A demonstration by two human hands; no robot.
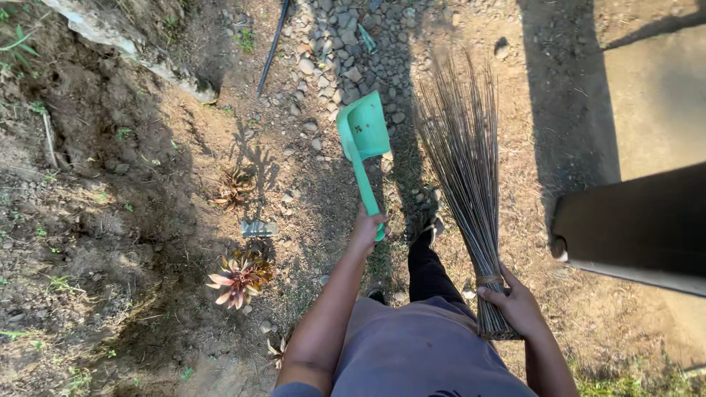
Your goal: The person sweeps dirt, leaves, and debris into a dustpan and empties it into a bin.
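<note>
The left hand (pixel 366 229) is clamped around the handle of a green dustpan (pixel 362 140), fingers wrapped tight; the pan end points away from the hand, out over a strip of pebbles (pixel 334 51). The right hand (pixel 518 305) is clamped on a broom (pixel 465 169) made of thin sticks, gripping it at the bound end, just below the tie; the sticks fan out ahead of the hand over bare dirt. Dustpan and broom lie near each other, not touching, with the dustpan to the left of the broom. Between the two hands, a dark trouser leg runs forward to a foot (pixel 430 226) on the ground. Left of the left hand sit two small reddish spiky plants (pixel 237 278), one near the forearm and one farther ahead, with a small grey block (pixel 259 229) between them. Right of the right hand stands a dark slab (pixel 636 224), edge pale, casting shadow on the ground
</note>
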